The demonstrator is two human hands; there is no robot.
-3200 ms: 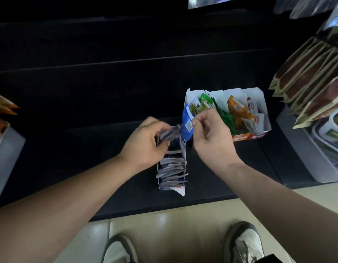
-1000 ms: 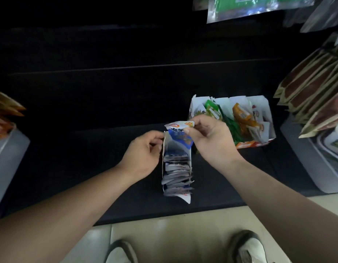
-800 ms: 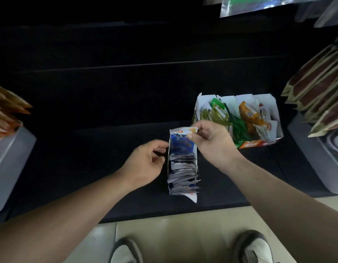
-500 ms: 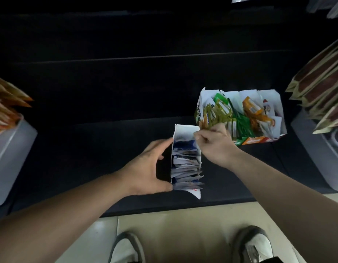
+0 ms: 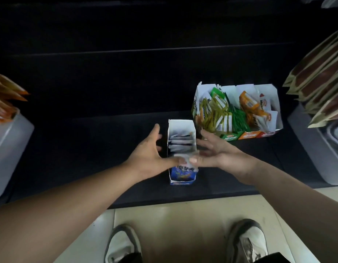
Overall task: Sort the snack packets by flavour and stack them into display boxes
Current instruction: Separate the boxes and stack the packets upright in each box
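A narrow blue display box (image 5: 181, 149) stands on the dark shelf (image 5: 88, 149), flanked by both hands. The left hand (image 5: 148, 155) is on its left side with the fingers (image 5: 157, 132) spread open along the wall, apart from it; the thumb reaches to the near end of the box. The right hand (image 5: 214, 153) mirrors it on the right side, fingers (image 5: 206, 134) loosely splayed, its thumb meeting the left thumb at the box's near edge, on top of the front packets. Whether the thumbs pinch a packet there is blurred and cannot be told. Between the two sets of fingers, a row of blue-and-white packets (image 5: 180, 142) stands on edge inside the box. Beyond the right fingers, just beside the narrow box's far corner, sits a wider white box (image 5: 267, 92) holding yellow-green, green and orange packets (image 5: 221, 111). Well off to the right of the fingers, brown pouches (image 5: 320, 76) lean over a grey bin (image 5: 312, 141).
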